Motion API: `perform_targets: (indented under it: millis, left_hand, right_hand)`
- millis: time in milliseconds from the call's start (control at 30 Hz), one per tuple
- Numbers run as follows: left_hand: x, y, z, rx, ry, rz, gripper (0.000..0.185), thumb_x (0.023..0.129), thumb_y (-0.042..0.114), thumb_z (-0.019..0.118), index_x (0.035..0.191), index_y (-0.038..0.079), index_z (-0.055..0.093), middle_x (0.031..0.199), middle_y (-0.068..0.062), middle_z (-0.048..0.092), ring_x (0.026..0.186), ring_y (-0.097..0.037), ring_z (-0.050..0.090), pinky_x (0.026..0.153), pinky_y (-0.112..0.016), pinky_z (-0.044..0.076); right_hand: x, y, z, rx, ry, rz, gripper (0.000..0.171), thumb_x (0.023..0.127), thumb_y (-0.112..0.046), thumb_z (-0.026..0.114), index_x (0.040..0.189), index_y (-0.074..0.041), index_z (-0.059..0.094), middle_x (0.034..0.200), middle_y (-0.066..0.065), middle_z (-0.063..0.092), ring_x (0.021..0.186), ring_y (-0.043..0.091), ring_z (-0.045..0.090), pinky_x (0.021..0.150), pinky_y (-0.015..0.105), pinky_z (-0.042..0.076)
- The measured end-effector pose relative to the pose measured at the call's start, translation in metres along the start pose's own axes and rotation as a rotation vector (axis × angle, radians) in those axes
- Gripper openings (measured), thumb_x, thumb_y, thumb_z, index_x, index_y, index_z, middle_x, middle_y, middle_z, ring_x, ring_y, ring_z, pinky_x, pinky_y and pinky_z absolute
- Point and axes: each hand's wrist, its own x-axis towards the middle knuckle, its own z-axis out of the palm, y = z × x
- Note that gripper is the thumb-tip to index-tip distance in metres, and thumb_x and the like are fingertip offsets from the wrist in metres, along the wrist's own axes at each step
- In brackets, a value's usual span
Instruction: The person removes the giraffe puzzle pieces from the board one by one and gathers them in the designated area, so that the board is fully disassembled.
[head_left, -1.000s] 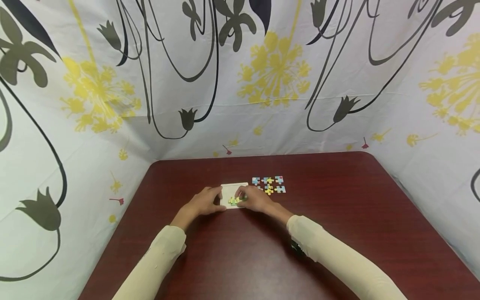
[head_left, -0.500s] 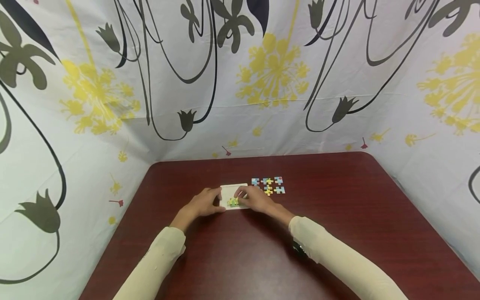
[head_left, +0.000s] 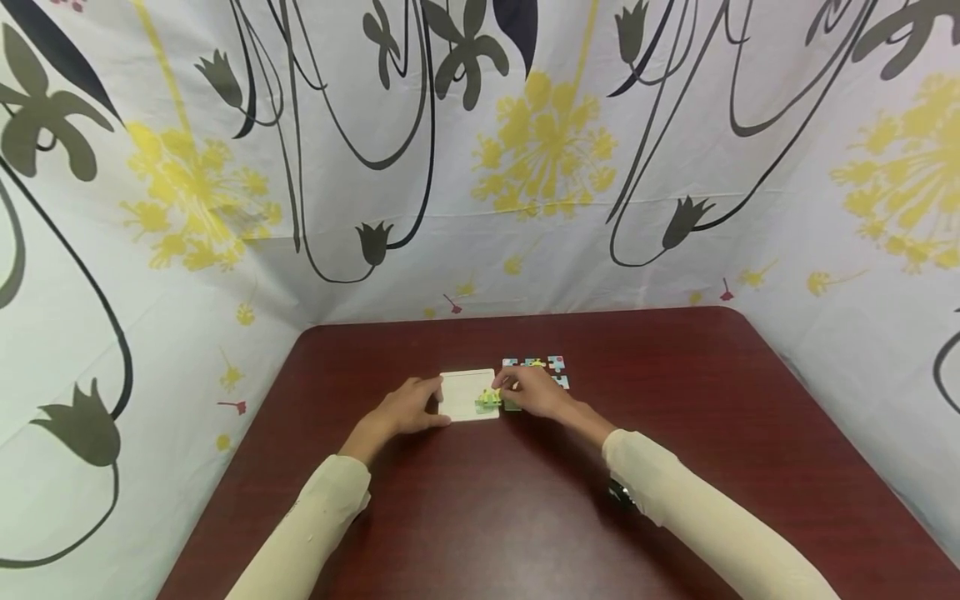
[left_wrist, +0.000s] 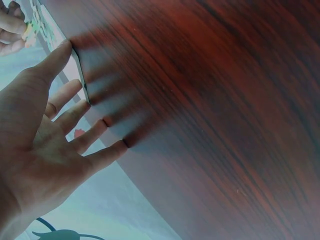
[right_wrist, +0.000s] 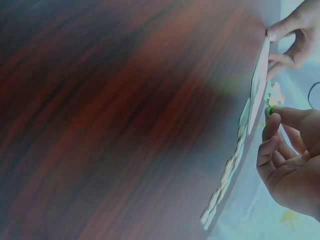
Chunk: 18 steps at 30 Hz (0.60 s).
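My left hand (head_left: 407, 406) lies at the left edge of a white puzzle board (head_left: 459, 385), thumb and fingertips touching its border. In the left wrist view its fingers (left_wrist: 65, 117) are spread and fairly straight. Between thumb and index finger, my right hand (head_left: 534, 390) pinches a small joined cluster of yellow-green jigsaw pieces (head_left: 487, 398). They stand raised over the right part of the board, and the right wrist view shows the cluster (right_wrist: 274, 94) above the board's surface. The remaining fingers of that hand are curled loosely.
Several loose jigsaw pieces (head_left: 556, 363), blue and yellow, lie in rows right of the board, partly hidden by my right hand. A green piece (head_left: 512, 406) lies close to the board's right edge. The dark red table (head_left: 637, 358) ends at a patterned cloth (head_left: 675, 275) behind.
My right hand has moved to the right with the joined jigsaw pieces, from the board's lower middle toward its right edge. The left hand has stayed at the board's left edge.
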Motion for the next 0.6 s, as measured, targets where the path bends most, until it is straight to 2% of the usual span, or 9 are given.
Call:
perform_targets:
  millis: [100,167,200,300,400,467,600]
  left_hand:
    - [0.000,0.000,0.000,0.002,-0.004,-0.002,0.038,0.082,0.044,0.074,0.106,0.019,0.058,0.098,0.004,0.055,0.115,-0.024,0.046,0.083,-0.048,0.042]
    - [0.000,-0.001,0.001,0.004,-0.003,-0.004,0.038,0.081,0.044,0.074,0.105,0.020,0.057,0.099,0.004,0.055,0.116,-0.024,0.046,0.084,-0.048,0.042]
    - [0.001,-0.002,0.001,0.006,-0.001,-0.003,0.038,0.081,0.044,0.074,0.105,0.020,0.057,0.099,0.004,0.055,0.116,-0.024,0.046,0.084,-0.048,0.042]
    - [0.002,-0.003,0.003,0.007,0.005,-0.001,0.037,0.081,0.045,0.074,0.104,0.021,0.057,0.099,0.005,0.055,0.116,-0.024,0.046,0.083,-0.050,0.042]
    - [0.002,-0.004,0.003,0.007,0.005,0.001,0.037,0.081,0.045,0.074,0.104,0.021,0.057,0.097,0.005,0.055,0.115,-0.024,0.046,0.083,-0.050,0.042]
    - [0.002,-0.004,0.003,0.006,0.006,0.002,0.037,0.081,0.045,0.074,0.103,0.021,0.056,0.096,0.005,0.055,0.114,-0.024,0.046,0.083,-0.049,0.042]
    - [0.002,-0.003,0.002,0.004,0.008,0.005,0.037,0.081,0.044,0.075,0.103,0.021,0.057,0.097,0.004,0.056,0.115,-0.025,0.046,0.083,-0.049,0.042]
  right_hand:
    - [-0.006,0.007,-0.008,-0.012,-0.005,0.006,0.011,0.091,-0.009,0.064,0.102,-0.010,0.067,0.096,0.000,0.070,0.088,0.015,0.065,0.072,0.031,0.051]
    - [-0.008,0.011,-0.013,-0.009,-0.005,0.020,0.011,0.091,-0.008,0.064,0.102,-0.010,0.068,0.096,0.001,0.070,0.089,0.015,0.065,0.074,0.035,0.051]
    - [-0.010,0.013,-0.016,-0.017,-0.001,0.018,0.011,0.091,-0.008,0.064,0.101,-0.009,0.068,0.096,0.002,0.070,0.089,0.015,0.065,0.080,0.040,0.050]
    - [-0.014,0.017,-0.022,-0.026,0.010,0.009,0.011,0.090,-0.006,0.064,0.101,-0.007,0.068,0.095,0.005,0.071,0.088,0.018,0.066,0.081,0.045,0.049]
    - [-0.018,0.022,-0.028,-0.026,0.009,0.013,0.011,0.091,-0.006,0.064,0.101,-0.006,0.068,0.097,0.006,0.071,0.089,0.019,0.067,0.077,0.040,0.050]
    - [-0.022,0.025,-0.031,-0.030,0.009,0.022,0.012,0.091,-0.006,0.063,0.101,-0.006,0.068,0.097,0.006,0.071,0.089,0.020,0.067,0.068,0.034,0.051]
    - [-0.029,0.031,-0.036,-0.055,0.019,0.031,0.013,0.090,-0.005,0.064,0.101,-0.006,0.069,0.094,0.006,0.071,0.086,0.019,0.067,0.065,0.030,0.050]
